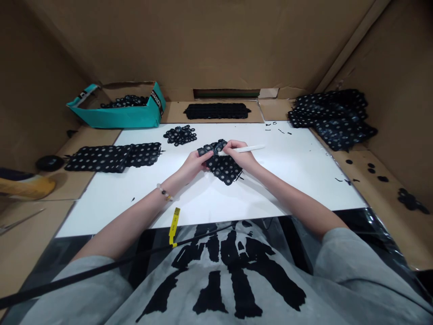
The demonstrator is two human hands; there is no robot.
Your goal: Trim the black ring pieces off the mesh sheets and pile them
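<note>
In the middle of the white board, my left hand grips a black sheet with rows of pale round dots, thumb on top and fingers underneath. My right hand is closed around a slim white pen-shaped tool, whose tip meets the upper part of the sheet near my left thumb. What the tip touches is too small to make out. Just beyond my left hand lies a small pile of black ring-like pieces. Two overlapping dotted sheets rest further left.
A teal box at the back left holds black pieces. Stacked black strips lie at the back, and dotted sheets are heaped at the right. Tweezers and a yellow container are at the left. Cardboard walls surround the board.
</note>
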